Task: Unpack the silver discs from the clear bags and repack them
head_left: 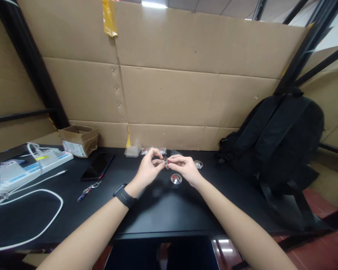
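Above the black table, my left hand [151, 165] and my right hand [183, 167] meet with fingertips pinched on a small shiny metal piece [166, 160]. It is seen nearly edge-on, and the fingers partly cover it, so its exact kind is unclear. Just below my right hand's fingers, a round shiny metal disc [176, 179] with a reddish patch at its middle lies on the table. A second round metal disc [198, 164] lies behind my right hand, partly hidden by it. A black watch [125, 196] is on my left wrist.
Clear plastic packets [133, 150] lie by the cardboard wall [169, 93]. Leftward are an open cardboard box [79, 140], a phone [98, 167], a keychain [88, 191], a white power strip [45, 168] and a white cable [60, 210]. A black backpack [284, 138] stands at right.
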Demonstrator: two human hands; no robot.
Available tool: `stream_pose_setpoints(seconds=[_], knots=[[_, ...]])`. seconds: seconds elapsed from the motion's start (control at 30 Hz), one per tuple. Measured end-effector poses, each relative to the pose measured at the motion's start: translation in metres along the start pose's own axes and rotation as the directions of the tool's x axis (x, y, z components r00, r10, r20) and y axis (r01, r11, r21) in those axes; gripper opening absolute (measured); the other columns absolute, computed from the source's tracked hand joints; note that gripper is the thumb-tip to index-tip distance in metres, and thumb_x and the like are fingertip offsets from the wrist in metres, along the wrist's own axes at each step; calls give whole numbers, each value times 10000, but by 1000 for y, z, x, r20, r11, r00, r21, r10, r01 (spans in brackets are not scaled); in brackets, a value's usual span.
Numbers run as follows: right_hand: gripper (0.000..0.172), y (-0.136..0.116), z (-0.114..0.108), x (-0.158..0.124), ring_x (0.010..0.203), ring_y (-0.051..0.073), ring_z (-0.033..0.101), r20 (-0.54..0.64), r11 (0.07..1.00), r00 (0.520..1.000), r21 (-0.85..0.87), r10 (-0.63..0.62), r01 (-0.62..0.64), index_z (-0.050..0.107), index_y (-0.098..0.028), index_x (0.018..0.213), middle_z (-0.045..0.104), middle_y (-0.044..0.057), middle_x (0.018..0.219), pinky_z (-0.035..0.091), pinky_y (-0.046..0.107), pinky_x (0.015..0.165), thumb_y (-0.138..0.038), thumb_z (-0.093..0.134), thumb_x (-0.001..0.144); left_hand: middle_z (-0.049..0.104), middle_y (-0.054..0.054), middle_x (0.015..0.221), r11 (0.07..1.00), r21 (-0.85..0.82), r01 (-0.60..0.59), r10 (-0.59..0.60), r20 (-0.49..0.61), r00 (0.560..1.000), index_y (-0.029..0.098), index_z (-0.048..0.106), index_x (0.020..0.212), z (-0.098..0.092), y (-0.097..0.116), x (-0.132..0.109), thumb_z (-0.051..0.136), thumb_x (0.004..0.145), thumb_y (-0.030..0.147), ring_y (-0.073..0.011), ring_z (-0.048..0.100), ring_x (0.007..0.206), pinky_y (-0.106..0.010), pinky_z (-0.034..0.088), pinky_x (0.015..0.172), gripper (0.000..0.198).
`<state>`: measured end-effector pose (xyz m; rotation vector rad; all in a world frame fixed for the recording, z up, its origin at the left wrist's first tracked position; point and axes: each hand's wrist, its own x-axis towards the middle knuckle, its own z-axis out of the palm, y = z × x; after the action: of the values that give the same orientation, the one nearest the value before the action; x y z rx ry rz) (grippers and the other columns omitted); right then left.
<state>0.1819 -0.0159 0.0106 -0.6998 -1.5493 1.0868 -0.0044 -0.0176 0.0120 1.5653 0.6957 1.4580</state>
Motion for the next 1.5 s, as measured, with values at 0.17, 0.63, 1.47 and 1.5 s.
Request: stream_pose_setpoints(seconds=[0.17,0.63,1.47,1.5], knots=[[224,-7,-4,0,911,225,694,25,962,990,-233,-138,140,806,-230,929,721,87,1006,574,385,843,-399,783,786,527,7,1028,996,-69,61,-61,0,998,207,475,975,0,1,1,802,713,200,-100,662,791,-278,589,764,419],[144,-21,-2,-3,840,210,623,234,776,933,-519,-274,358,660,-224,932,666,81,952,509,339,744,-315,554,967,587,-24,1116,974,-133,181,-163,134,977,217,509,1040,-5,0,0,817,729,257,-118,689,839,-287,567,825,440],[86,-12,-10,-1,1083,218,528,240,640,918,-660,-316,393,521,-215,986,447,104,1152,458,409,1003,-169,449,975,610,-63,1328,802,528,-277,181,227,957,305,695,1174,-2,-1,-2,703,777,182,-295,516,1267,-453,363,1092,416],[90,-12,-9,-2,1098,222,526,241,632,920,-670,-310,388,524,-214,989,448,106,1162,456,412,1008,-165,451,972,625,-58,1300,777,564,-278,189,211,959,309,722,1118,-2,0,-3,697,794,206,-298,517,1256,-464,355,1090,341]])
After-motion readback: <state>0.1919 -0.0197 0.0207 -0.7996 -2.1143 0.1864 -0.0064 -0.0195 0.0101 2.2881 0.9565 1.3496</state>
